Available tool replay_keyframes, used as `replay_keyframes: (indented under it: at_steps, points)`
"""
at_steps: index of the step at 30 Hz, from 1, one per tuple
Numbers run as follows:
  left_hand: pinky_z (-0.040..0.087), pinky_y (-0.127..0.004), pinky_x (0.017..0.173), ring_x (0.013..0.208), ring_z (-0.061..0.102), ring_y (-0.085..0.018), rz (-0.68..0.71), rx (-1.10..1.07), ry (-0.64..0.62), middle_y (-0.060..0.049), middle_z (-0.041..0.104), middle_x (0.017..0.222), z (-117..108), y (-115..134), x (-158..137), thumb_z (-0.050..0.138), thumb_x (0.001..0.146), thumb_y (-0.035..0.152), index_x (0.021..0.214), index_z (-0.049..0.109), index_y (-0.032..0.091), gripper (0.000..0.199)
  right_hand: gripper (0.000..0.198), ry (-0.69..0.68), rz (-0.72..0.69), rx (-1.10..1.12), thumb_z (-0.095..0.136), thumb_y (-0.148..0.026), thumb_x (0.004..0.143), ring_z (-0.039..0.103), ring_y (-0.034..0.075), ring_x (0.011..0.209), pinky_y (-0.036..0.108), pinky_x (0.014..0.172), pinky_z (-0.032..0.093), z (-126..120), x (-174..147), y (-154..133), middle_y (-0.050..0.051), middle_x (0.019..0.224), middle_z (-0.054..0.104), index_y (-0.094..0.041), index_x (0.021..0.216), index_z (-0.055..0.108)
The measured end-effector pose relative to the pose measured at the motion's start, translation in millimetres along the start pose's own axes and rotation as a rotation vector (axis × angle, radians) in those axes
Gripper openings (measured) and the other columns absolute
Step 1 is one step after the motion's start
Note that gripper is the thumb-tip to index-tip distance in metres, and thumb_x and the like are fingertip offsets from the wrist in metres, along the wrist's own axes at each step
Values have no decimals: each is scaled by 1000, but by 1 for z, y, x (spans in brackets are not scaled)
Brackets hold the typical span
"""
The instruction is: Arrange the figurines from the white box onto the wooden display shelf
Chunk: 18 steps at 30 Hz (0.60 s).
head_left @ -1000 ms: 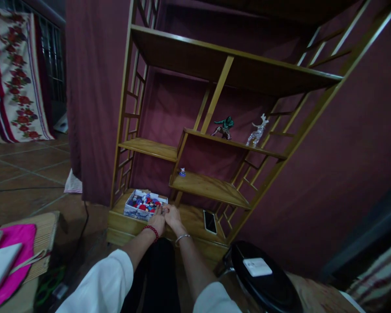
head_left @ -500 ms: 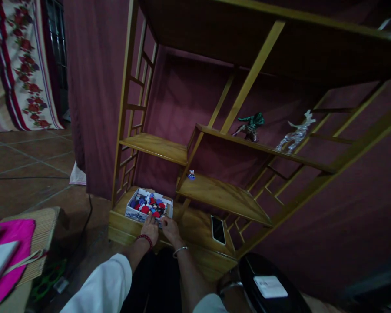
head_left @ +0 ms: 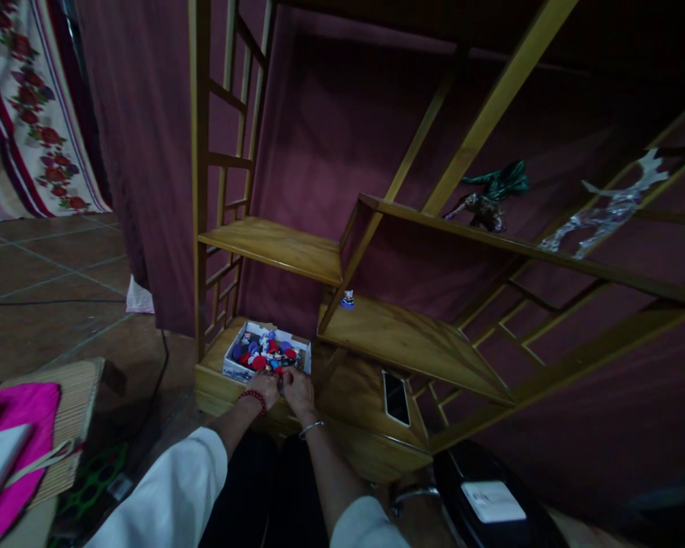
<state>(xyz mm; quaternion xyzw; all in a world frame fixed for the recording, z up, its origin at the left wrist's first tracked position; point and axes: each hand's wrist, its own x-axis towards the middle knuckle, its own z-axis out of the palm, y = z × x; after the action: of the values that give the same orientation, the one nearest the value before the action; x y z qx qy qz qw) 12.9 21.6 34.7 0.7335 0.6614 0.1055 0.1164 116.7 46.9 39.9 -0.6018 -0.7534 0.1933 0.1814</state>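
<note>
A shallow cardboard box of small figurines with red, purple and blue bases stands on the cabinet's lower left top. At its near edge my left hand has its fingers bent inward. My right hand is beside it, thumb and fingers pinched together. The fingertips of both hands nearly meet over a small dark and reddish bit, too small and hidden to name. One small figurine on a purple-blue base stands alone on the middle shelf, beyond my hands.
The wooden display shelf fills the front. Its upper ledge holds a green and brown figure and a clear deer-like figure. A phone lies right of the box. A black stool is at right, a bamboo-topped table at left.
My view has moved closer to the shelf and shifted. My hands have come closer together at the box's near edge, with the fingertips now almost meeting.
</note>
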Motion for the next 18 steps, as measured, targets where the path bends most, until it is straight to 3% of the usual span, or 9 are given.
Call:
replay_keyframes:
  at_steps: [10, 18]
  points:
    - [37, -38, 85, 96, 54, -24, 21, 43, -201, -14, 63, 98, 12, -7, 22, 33, 78, 18, 91, 60, 12, 31, 31, -251, -7, -171, 30, -25, 85, 56, 13, 90, 21, 72, 39, 7, 18, 17, -2, 102, 63, -29, 98, 59]
    - [37, -43, 85, 100, 52, -25, 28, 66, -251, -12, 61, 102, 12, -9, 32, 30, 83, 20, 91, 61, 14, 33, 34, -314, -50, -236, 27, -27, 86, 57, 14, 87, 23, 70, 39, 5, 27, 20, -1, 98, 64, -28, 101, 57]
